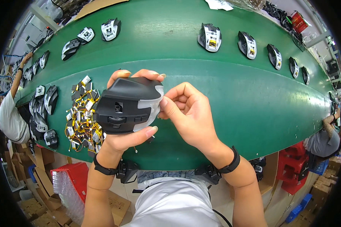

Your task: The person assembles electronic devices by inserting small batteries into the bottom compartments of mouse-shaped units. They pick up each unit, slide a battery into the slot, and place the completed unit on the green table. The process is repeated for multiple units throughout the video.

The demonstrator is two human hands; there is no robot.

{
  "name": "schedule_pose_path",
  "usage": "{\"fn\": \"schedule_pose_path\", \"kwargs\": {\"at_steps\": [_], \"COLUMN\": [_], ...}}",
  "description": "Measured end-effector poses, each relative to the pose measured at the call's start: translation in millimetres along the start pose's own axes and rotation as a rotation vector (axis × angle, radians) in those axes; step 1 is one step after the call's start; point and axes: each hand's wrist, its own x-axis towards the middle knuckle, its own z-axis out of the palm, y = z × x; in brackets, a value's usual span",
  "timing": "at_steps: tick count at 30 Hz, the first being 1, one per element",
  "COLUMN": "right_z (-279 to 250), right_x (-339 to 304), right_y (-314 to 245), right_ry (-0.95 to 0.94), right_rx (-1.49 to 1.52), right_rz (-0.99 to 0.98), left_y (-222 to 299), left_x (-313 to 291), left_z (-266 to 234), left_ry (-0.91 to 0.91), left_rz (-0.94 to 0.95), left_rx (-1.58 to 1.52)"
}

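Observation:
A black and light-grey computer mouse [134,90] is held over the near side of the green table. My left hand [121,142] is wrapped round it, with the thumb along the near side and the fingers over the far side. At the mouse's grey right-hand end, my right hand [193,119] pinches with thumb and forefinger. Whatever may be between those fingertips is too small or hidden to make out. Left of the mouse lies a heap of small battery packs [78,120] with coloured wires, partly covered by my left hand.
Several mice, such as one at the far right [210,38] and one at the far left [110,29], line the green table [238,125]. More mice are stacked [38,109] beyond the batteries. Co-workers sit at both sides. A red bin [74,176] stands below the table.

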Motion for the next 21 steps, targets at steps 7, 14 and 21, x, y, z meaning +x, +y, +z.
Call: {"fn": "schedule_pose_path", "kwargs": {"at_steps": [7,14,21], "right_z": [4.6,6.2,3.3], "right_x": [-3.9,-1.6,1.1], "right_y": [9.4,6.5,8.8], "right_ry": [0.034,0.059,0.052], "right_rx": [-0.157,-0.146,-0.091], "right_rz": [-0.149,-0.188,-0.113], "left_y": [-0.2,-1.2,0.2], "left_x": [-3.2,-3.2,-4.8], "left_z": [-3.0,-4.4,-1.9], "left_ry": [-0.024,-0.058,-0.001], "left_rz": [0.016,0.023,-0.05], "left_rx": [-0.008,0.007,-0.016]}}
